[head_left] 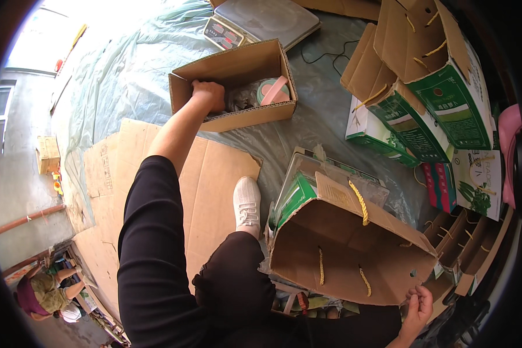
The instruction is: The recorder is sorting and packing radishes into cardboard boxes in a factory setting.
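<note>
- An open-topped carton [342,246] was seen at four o'clock, tilted, with its mouth turned toward the wearer.
- By its look, the carton would be judged light, with stiff walls that could bend at the rim; its yellow rope [358,203] handles would be soft, and a firm hold could be taken there or on the rim.
- A brown box [255,118] was set between eleven and twelve o'clock, on a plastic sheet [319,95]; it would be judged stiff and fairly light, best gripped by its upper edges.
- Inside the box, a clear bag [245,98] and a tape roll [268,91] were seen; the bag would likely be slippery, the roll solid.
- The left hand [209,95], at eleven o'clock, was reached into the box and curled; whatever was held was hidden.
- The right hand [419,306] was placed beside the carton's corner at four o'clock, loosely curled, its gap narrow; whether anything was pinched could not be made out.
</note>
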{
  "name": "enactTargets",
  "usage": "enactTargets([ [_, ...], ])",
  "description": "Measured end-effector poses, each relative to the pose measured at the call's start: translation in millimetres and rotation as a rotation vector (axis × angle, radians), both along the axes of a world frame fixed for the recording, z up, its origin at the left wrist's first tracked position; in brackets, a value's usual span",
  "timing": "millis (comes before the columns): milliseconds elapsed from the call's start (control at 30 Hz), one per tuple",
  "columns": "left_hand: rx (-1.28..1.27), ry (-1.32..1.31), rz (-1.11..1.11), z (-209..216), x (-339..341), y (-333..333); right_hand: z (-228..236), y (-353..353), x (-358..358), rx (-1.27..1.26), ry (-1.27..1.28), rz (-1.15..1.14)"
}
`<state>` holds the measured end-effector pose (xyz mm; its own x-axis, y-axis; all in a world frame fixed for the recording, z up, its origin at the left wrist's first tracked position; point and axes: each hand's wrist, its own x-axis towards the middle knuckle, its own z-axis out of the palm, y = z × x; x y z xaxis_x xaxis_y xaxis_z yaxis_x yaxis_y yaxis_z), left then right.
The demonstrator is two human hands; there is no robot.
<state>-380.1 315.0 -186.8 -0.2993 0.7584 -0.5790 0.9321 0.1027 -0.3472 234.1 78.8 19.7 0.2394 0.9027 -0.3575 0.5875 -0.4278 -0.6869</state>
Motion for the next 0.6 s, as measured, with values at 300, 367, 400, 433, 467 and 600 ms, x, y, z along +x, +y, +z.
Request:
enactTargets([
  [300,0.055,-0.083,-0.038,4.2,-9.4,2.6,-0.3,-2.4,2.8,0.005,0.001,-0.01],
  [367,0.115,-0.174,-0.048,15.2,-7.3,3.2,0.6,-1.6,2.2,-0.001,0.005,-0.014],
  [400,0.114,-0.174,-0.051,14.0,-6.7,5.2,1.0,-1.3,2.2,-0.005,0.008,-0.017],
  [433,0.082,-0.172,-0.033,13.8,-7.3,7.0,0.7,-1.3,2.7,-0.007,0.011,-0.018],
  [467,0.051,-0.17,-0.015,13.5,-8.0,9.2,0.3,-1.3,3.3,-0.006,0.013,-0.016],
  [600,-0.026,-0.155,-0.009,13.3,-3.8,19.0,-1.4,-3.8,7.6,-0.007,0.038,-0.033],
])
